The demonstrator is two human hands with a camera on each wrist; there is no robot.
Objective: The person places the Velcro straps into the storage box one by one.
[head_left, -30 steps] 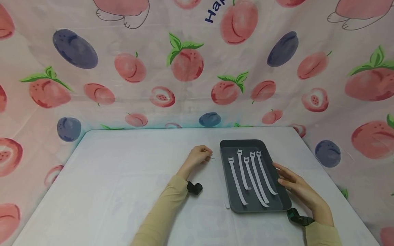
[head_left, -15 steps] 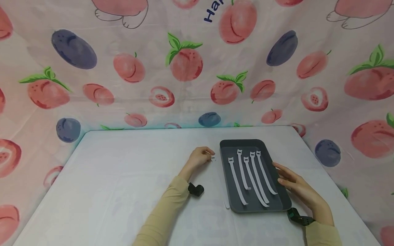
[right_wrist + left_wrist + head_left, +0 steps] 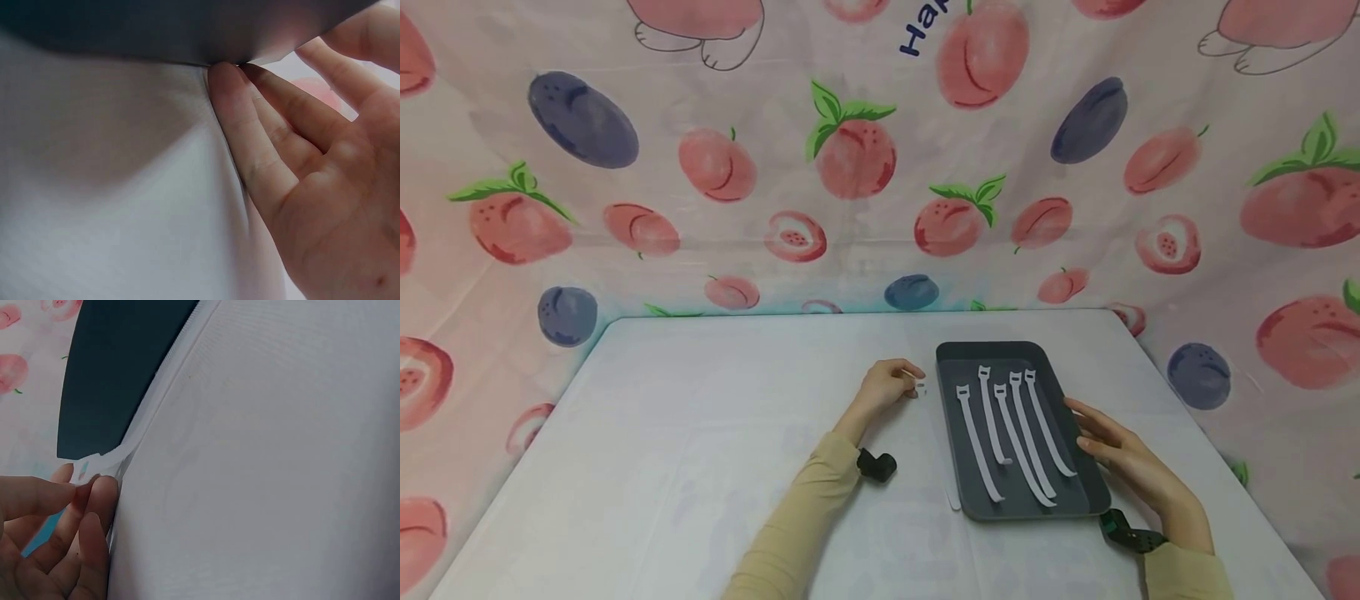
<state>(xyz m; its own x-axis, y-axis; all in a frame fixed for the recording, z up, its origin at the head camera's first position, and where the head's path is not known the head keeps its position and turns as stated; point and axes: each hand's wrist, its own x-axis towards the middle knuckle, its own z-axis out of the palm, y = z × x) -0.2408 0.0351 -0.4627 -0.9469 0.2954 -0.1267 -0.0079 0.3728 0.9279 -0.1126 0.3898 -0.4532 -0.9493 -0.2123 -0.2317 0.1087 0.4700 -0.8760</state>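
My left hand [image 3: 886,383] pinches the slotted head of a white cable tie [image 3: 94,464] between thumb and fingertips, just left of the dark grey tray [image 3: 988,350]. In the head view the strap's pale length runs down the white table beside the tray, its tail showing near the lower left corner. My right hand [image 3: 1133,458] rests against the tray's right side with fingers nearly straight; in the right wrist view the fingertips [image 3: 228,78] reach the tray's underside edge. Several similar white cable ties [image 3: 978,446] lie lengthwise inside the tray, heads toward the far end.
A white-covered table [image 3: 700,450] carries the tray on its right half. Behind it and at both sides hangs a fruit-printed cloth [image 3: 850,242]. A black wrist camera [image 3: 877,465] sits at the left cuff, another black camera [image 3: 1127,533] at the right.
My left hand has shifted slightly to the right, and the pinched tie's head shows more plainly at the fingertips. The right hand, tray and ties in it stay put.
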